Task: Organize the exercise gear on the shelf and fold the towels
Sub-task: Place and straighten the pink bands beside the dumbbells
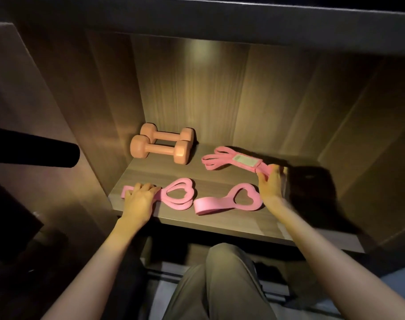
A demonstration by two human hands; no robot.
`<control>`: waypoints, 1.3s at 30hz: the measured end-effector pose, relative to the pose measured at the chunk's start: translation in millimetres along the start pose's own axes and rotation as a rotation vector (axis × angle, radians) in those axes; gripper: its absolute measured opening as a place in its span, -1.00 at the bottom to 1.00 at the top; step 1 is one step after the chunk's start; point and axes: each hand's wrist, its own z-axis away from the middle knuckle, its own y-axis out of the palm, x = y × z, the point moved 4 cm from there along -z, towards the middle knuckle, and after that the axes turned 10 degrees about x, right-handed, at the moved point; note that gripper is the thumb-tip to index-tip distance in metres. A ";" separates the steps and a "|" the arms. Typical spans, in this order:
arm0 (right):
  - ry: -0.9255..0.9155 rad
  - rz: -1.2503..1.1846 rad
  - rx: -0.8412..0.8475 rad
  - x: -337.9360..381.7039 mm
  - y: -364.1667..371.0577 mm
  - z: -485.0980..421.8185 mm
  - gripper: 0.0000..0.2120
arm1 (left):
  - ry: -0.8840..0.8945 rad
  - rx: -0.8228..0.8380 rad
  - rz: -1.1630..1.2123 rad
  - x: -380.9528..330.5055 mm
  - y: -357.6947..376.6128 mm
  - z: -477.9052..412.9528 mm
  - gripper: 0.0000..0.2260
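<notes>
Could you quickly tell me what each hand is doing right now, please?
Left hand: lies on the left band; grip cannot be told.
Right hand: closed, holding the labelled band by its end.

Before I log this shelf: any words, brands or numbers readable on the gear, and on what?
None can be read.
Pale rectangular label on the bundled pink resistance bands gripped by the right hand: too blurred to read.
Two orange dumbbells: no markings visible.
</notes>
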 end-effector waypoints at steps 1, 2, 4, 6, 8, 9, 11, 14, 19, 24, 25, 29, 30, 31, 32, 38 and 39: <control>0.060 0.002 0.016 -0.8 7.5 -0.6 -0.64 | 0.000 -0.004 0.016 -0.1 0.4 0.4 -0.61; 0.099 0.000 0.018 0.0 14.6 -0.5 -0.58 | -0.001 -0.007 0.026 -0.2 0.8 0.8 -0.61; 0.134 -0.014 0.003 5.3 25.6 0.8 -0.47 | 0.004 -0.015 0.022 0.0 1.2 0.9 -0.61; 0.141 -0.009 -0.006 14.6 34.1 3.3 -0.41 | 0.024 -0.023 0.030 1.4 0.8 0.0 -0.62; 0.140 0.051 0.041 23.7 43.2 4.9 -0.38 | 0.053 -0.037 0.029 3.1 0.1 0.4 -0.63; 0.142 0.110 0.095 27.2 48.1 5.1 -0.37 | 0.068 -0.045 0.010 3.9 -0.1 0.9 -0.63; 0.140 0.243 0.201 32.2 55.4 6.5 -0.34 | 0.091 -0.061 -0.062 6.3 -0.6 1.9 -0.63; 0.024 0.399 0.156 44.4 60.1 11.7 -0.40 | 0.092 -0.073 -0.107 15.2 -1.3 3.7 -0.63; -0.556 0.215 0.392 96.9 89.8 41.8 -0.57 | 0.107 -0.027 -0.110 24.0 -13.1 3.5 -0.57; -0.759 0.481 0.625 130.1 124.0 70.4 -0.39 | 0.106 -0.040 -0.119 29.5 -22.9 4.8 -0.55; -0.748 0.545 0.636 131.5 127.3 70.4 -0.37 | 0.113 -0.036 -0.103 31.7 -23.9 5.1 -0.55; -0.769 0.642 0.636 129.9 129.0 69.3 -0.59 | 0.141 -0.024 -0.005 36.7 -25.3 5.5 -0.57; -0.777 0.641 0.633 129.1 128.8 69.9 -0.66 | 0.139 -0.021 -0.005 36.9 -25.0 4.8 -0.58; -0.771 0.637 0.634 128.5 128.5 70.6 -0.70 | 0.137 -0.017 -0.023 36.4 -24.4 4.3 -0.60; -0.761 0.638 0.638 128.6 128.6 71.3 -0.74 | 0.136 -0.012 -0.045 35.6 -23.7 3.5 -0.62; -0.853 0.906 0.611 129.8 133.9 76.2 -0.71 | 0.079 0.049 -0.119 38.4 -18.4 -0.8 -0.55; -0.846 0.922 0.612 129.2 134.4 76.3 -0.71 | 0.079 0.053 -0.156 37.5 -18.5 -1.8 -0.52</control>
